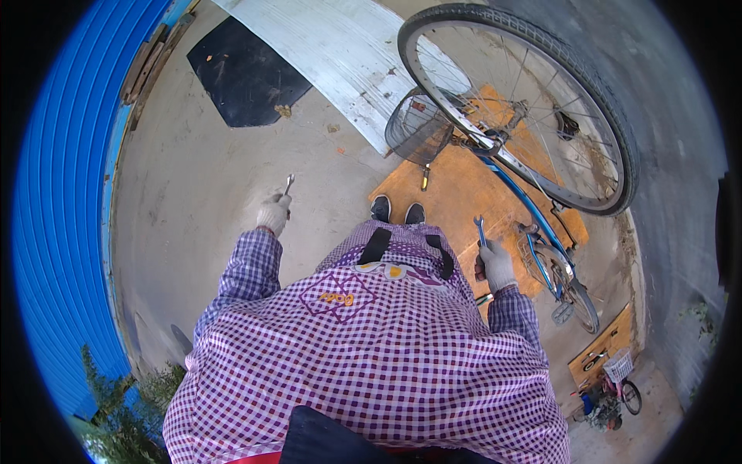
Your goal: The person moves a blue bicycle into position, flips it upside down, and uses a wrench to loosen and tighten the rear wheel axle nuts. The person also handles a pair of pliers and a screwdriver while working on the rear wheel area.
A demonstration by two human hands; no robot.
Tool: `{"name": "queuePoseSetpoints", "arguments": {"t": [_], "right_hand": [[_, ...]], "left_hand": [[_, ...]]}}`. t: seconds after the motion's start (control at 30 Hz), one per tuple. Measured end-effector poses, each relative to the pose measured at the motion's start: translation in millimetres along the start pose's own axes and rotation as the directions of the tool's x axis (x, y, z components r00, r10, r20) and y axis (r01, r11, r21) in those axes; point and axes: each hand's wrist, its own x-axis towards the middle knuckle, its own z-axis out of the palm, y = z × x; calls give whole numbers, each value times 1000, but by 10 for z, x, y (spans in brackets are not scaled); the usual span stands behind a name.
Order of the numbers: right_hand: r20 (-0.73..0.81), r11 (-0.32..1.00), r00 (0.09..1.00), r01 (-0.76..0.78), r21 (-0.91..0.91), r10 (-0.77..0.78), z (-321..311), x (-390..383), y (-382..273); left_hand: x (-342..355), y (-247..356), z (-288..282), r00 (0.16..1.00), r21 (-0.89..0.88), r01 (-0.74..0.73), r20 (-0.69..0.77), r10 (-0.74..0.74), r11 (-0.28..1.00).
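Observation:
My left hand (273, 213), in a pale work glove, is closed around a metal wrench (290, 183) whose head points away from me. On the right, my gloved right hand (496, 264) grips a second wrench (480, 230), its open jaw pointing up and away. Both hands are held out from my sides, apart from the bicycle. The blue bicycle (525, 197) is tipped so that one large wheel (610, 116) rises at the upper right. A dark wire basket (417, 127) rests low beside that wheel. Nothing touches either wrench but my hands.
An orange-brown board (421, 205) lies under the bicycle and my shoes (381, 208). A black-and-yellow handle (425, 179) sticks out below the basket. Beyond lie a pale sheet (340, 54) and a black mat (239, 73). Blue corrugated wall (66, 201) at left; small pink bicycle (618, 371) lower right.

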Motion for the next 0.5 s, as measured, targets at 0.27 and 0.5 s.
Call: {"name": "queuePoseSetpoints", "arguments": {"t": [0.27, 0.5], "right_hand": [[-37, 999, 999, -17, 45, 19, -336, 184, -143], [-156, 997, 986, -53, 60, 62, -645, 195, 37]], "left_hand": [[-443, -498, 501, 962, 46, 164, 211, -170, 985], [-621, -342, 766, 940, 41, 199, 273, -203, 979]]}}
